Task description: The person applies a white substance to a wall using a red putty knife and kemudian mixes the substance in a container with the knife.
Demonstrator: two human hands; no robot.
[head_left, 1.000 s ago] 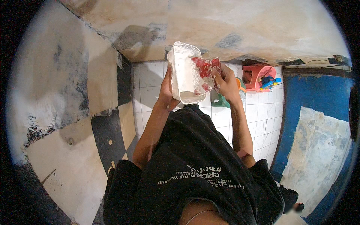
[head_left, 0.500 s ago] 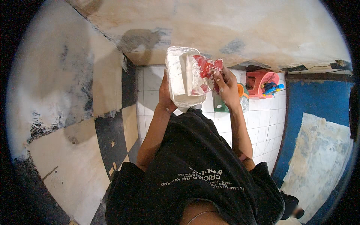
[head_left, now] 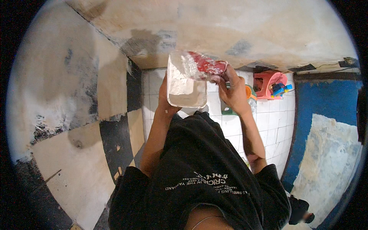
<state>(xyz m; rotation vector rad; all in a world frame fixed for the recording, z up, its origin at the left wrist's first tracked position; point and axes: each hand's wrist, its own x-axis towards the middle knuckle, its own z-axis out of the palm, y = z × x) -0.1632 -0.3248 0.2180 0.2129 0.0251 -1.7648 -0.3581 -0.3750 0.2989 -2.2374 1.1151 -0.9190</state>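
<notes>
I'm watching the person holding a white tub (head_left: 187, 106) out in front of the dark shirt (head_left: 195, 161), and everything else is lying around that tub. The left hand (head_left: 163, 94) is cupping its left side, palm against the wall; most of those fingers are hiding behind the tub, so I can't tell how far they are reaching underneath. That hand seems to be bearing the whole weight, since nothing else is visibly supporting the tub, and its open top is facing up, probably so the white paste (head_left: 178, 85) is staying inside and within reach.

At the tub's right side, the right hand (head_left: 233, 91) is pinching a red scraper (head_left: 207, 65), fingers closing on its outer end with the thumb toward the body. I think the grip is sitting there to leave the broad edge free and the knuckles outside the tub. The scraper is slanting across the tub's far right corner, its face carrying white smears; blur is hiding whether its edge is touching the paste.

Beyond the tub a patchy wall (head_left: 214, 28) is rising. To the tub's right, a pink plastic stool (head_left: 262, 88) is standing on white tiles (head_left: 264, 119), with a blue-and-yellow object (head_left: 281, 89) resting at it.
</notes>
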